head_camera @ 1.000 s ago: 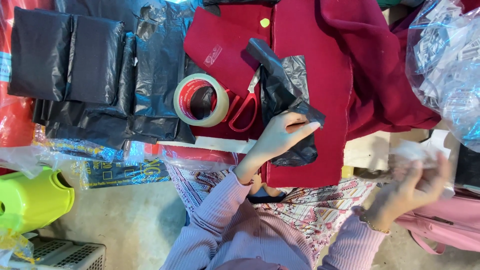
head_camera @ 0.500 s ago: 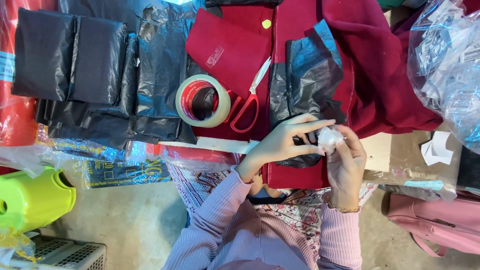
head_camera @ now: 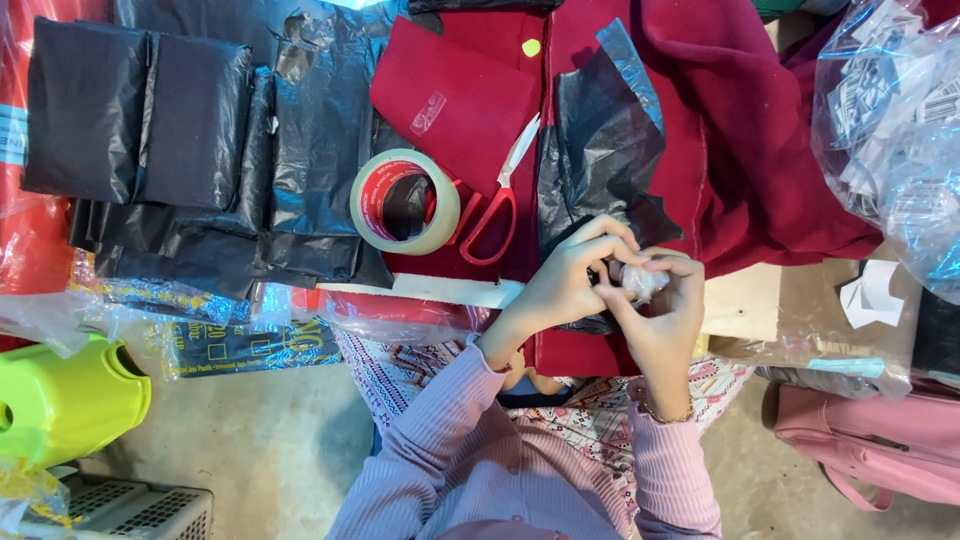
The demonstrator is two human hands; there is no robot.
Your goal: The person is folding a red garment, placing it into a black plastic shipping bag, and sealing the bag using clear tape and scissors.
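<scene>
1. Clear, crinkly plastic is bunched into a small wad [head_camera: 640, 282], and both hands are pressed together around it.
2. The left hand [head_camera: 570, 285] comes in from the left with its fingers curled over the top of the wad. The right hand [head_camera: 665, 310] cups it from below and from the right. The fingertips of both hands touch the wad, so it is pinched tight between them.
3. To do this bit well, I think small pinches with the fingertips work best. Thin plastic slips and sticks, so slow pulls beat hard tugs.
4. It also helps to keep the wad up close over the table edge, where the eyes can see it.
5. The wad sits right in the middle of the two hands, above the dark red cloth [head_camera: 740, 150] on the table.
6. A black plastic bag [head_camera: 600, 150] lies just behind the hands, touching or nearly touching them.
7. The red-handled scissors [head_camera: 495, 205] and the tape roll [head_camera: 405, 200] lie to the left of the hands, near but not touching.
</scene>
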